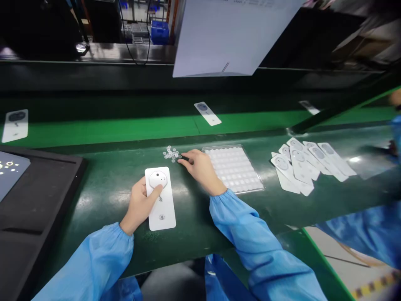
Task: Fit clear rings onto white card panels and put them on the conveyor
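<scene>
Beneath the white, round-cornered rectangular card with a printed octagon (168, 202): dark green, glossy workbench (194, 221), extending to both sides. Well to the left of the card: black, raised-rim, tray-like fixture (70, 179). Above the card and to its right: large white paper sheet (225, 46), with print too small to read. Right of the card: clear-rimmed plastic tray packed with rows of white rounded shapes (258, 180). Farther right of the card: overlapping heap of white rectangular cards with grey round prints (300, 163).

At the left edge of the card: bare left hand (140, 205), holding the card, thumb over the printed face, other fingers mostly hidden. Cannot tell whether raised or flat on the workbench. Beyond the card, to its right: bare right hand (202, 169), thumb and index finger in a narrow pinch, apparently on a thin black item (185, 158) of unclear kind. Just beyond the card's upper right corner: loose cluster of small, clear, round discs (171, 154), right beside that pinch.

Judged step: picking at the cluster, with the card kept ready. Calls next, by judgement, for parting one disc from its neighbours lightly, without scattering.
</scene>
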### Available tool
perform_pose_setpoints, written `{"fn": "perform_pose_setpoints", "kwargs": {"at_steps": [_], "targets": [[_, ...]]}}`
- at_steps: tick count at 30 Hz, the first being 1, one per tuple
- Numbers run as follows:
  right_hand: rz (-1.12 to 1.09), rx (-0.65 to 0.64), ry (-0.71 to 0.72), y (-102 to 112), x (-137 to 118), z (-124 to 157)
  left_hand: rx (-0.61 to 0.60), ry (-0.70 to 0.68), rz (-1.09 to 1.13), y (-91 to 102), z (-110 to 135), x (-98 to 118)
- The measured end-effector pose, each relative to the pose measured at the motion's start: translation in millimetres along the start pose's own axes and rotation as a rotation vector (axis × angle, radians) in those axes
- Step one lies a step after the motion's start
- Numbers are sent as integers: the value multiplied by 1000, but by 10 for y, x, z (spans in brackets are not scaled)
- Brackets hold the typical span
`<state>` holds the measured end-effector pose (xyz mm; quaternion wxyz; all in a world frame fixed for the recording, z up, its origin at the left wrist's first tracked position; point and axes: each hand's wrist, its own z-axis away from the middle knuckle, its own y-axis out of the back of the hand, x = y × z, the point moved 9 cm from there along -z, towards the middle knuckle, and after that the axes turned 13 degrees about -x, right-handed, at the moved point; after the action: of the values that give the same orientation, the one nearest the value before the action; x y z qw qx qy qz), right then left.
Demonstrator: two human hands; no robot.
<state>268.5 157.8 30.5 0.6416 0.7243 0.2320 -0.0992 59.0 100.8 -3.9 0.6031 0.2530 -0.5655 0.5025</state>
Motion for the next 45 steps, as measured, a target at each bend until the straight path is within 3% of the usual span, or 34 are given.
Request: {"fn": "perform_pose_setpoints", "kwargs": {"at_steps": [4,7,10,13,17,22,26,29,31,33,38,45], "targets": [[81,-52,24,-97,26,-124,-27,15,19,-25,-4,-9],[131,-103,62,-115,-78,24,-19,18,54,-10,-5,-30],[201,-187,174,-191,-351,477,17,-4,99,33,-13,-47],[318,-254,345,-304,-724,1203,64,-29,94,87,-21,-59],[282,-330,405,-365,-1015,2030,94,-101,25,134,-31,-47],[17,-219,504,-253,-1176,2429,52,-197,-156,93,-62,30],[-205,-161,407,-146,-1140,2354,78,-225,-245,96,-55,86],[-603,-171,62,-113,-864,2084,100,-247,-327,102,-8,126],[-927,-178,-202,-190,-652,1906,75,-262,-433,62,42,171],[-1210,-152,-373,-280,-537,1729,25,-304,-552,-15,109,250],[-1574,-150,-474,-458,-575,1358,-119,-516,-720,-259,301,461],[-1669,-187,-471,-549,-715,1304,-201,-666,-684,-358,383,446]]}}
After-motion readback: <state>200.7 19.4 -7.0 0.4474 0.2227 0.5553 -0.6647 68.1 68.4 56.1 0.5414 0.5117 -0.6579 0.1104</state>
